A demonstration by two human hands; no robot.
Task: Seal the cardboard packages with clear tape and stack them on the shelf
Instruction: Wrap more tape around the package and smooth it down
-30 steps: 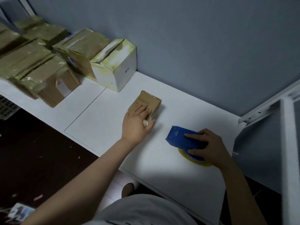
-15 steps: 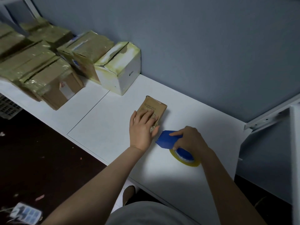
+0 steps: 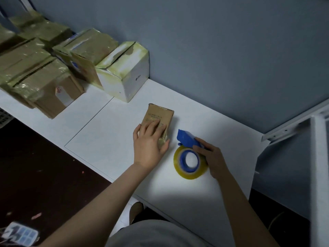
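Note:
A small brown cardboard package (image 3: 158, 115) lies flat on the white shelf board (image 3: 106, 132). My left hand (image 3: 149, 145) rests on its near end, fingers spread flat over the top and thumb against the right side. Just right of it lies a blue tape dispenser (image 3: 187, 139) on its side with a yellowish roll of clear tape (image 3: 190, 163). My right hand (image 3: 211, 157) holds the dispenser's handle, fingers curled round it. The dispenser's blue nose sits close to the package's near right corner.
Several taped cardboard boxes (image 3: 44, 75) and a white box (image 3: 126, 75) stand along the grey wall at the left. A white metal frame post (image 3: 318, 175) rises at the right. Dark floor lies below the shelf's front edge.
My right hand has brought the dispenser left toward the package and tipped it over, so the roll now faces up. My left hand has stayed on the package.

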